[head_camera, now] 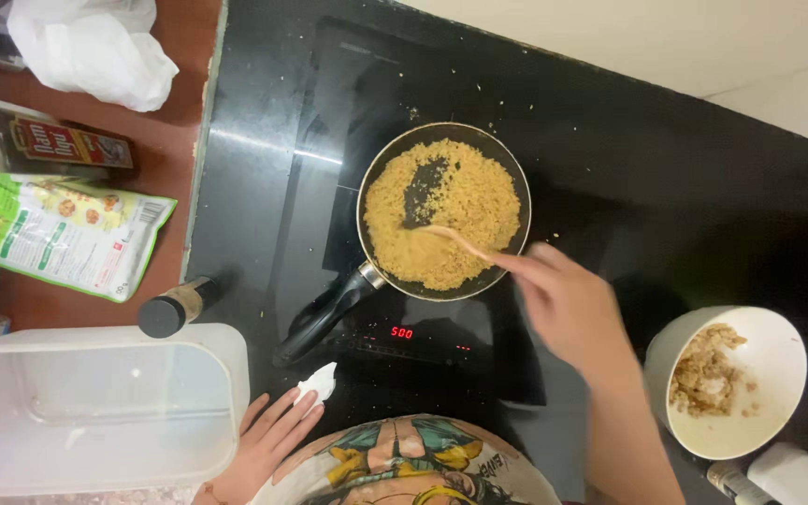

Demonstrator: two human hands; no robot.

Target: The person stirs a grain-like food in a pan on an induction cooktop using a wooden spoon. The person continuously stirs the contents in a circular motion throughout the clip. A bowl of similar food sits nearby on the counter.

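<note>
Frying pan (444, 211) sits mid-cooktop (610, 168), full of golden crumbly grains, its black handle angling down-left toward the person. One clear plastic tub (95, 407) at lower left, one white bowl (736, 382) of brownish bits at right, well apart from the pan. Right hand (568, 304) is nearer, clasped on one wooden spoon (451, 237), whose shaft runs up-left from the hand into the grains (a bare streak shows there). Left hand (268, 440) lies slack, fingers spread, by a crumpled white scrap (318, 382).
</note>
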